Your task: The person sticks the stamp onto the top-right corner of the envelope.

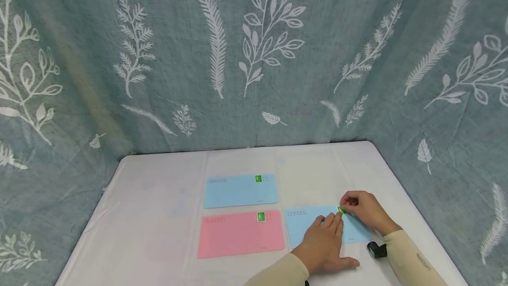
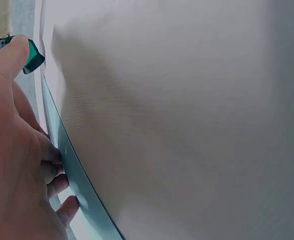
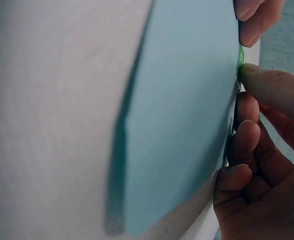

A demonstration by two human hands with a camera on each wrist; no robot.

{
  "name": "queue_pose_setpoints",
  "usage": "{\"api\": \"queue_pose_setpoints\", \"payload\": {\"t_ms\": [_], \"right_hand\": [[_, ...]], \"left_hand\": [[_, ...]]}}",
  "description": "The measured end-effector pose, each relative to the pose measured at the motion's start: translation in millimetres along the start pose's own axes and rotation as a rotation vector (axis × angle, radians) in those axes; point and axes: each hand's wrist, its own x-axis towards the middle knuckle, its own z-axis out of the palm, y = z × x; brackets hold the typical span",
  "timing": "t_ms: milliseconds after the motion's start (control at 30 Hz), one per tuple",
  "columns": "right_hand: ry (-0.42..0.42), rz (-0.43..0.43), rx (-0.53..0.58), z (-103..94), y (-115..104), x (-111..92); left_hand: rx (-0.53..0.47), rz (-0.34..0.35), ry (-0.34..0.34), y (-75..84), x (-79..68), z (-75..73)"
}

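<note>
A blue envelope [image 1: 355,232] lies at the right of the white table under both hands. My left hand [image 1: 323,242] rests on it with fingers extended, their tips close to a green stamp [image 1: 341,209] at its upper edge. My right hand [image 1: 365,208] pinches that stamp with thumb and curled fingers. In the right wrist view the thumb [image 3: 274,87] presses over the green stamp [image 3: 241,57], and the other fingers bend at the envelope's edge. The left wrist view has the left fingers [image 2: 59,185] along the blue envelope [image 2: 74,165].
A pink envelope [image 1: 238,237] with a green stamp [image 1: 260,216] lies to the left, and a second blue envelope [image 1: 234,193], also stamped, lies behind it. A black wrist device [image 1: 376,250] sits by the right sleeve. Patterned curtains [image 1: 238,56] surround the white table [image 1: 158,215].
</note>
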Motion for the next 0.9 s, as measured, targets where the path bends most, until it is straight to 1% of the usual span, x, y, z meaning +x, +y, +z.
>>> {"api": "queue_pose_setpoints", "payload": {"t_ms": [100,233,367,533,700,900], "right_hand": [[-0.001,-0.012,-0.006,-1.5,-1.4,1.7],[-0.018,0.000,-0.003,-2.4,-2.2,2.4],[-0.037,0.008,0.001,-3.7,-2.4,1.1],[-0.047,-0.009,-0.009,-6.6,-6.4,0.4],[-0.074,-0.014,-0.013,-7.8,-8.6,-2.2],[-0.081,-0.070,-0.041,-7.2,-4.7,-1.4]], "left_hand": [[-0.014,-0.006,-0.007,-2.1,0.7,-2.8],[-0.029,-0.001,-0.013,-2.9,0.2,-5.5],[-0.028,0.007,-0.017,-0.6,0.7,-5.8],[-0.021,-0.004,-0.018,0.8,3.0,-5.7],[-0.033,-0.004,-0.035,2.1,4.5,-3.5],[-0.047,-0.006,-0.019,3.5,4.7,-3.2]]}}
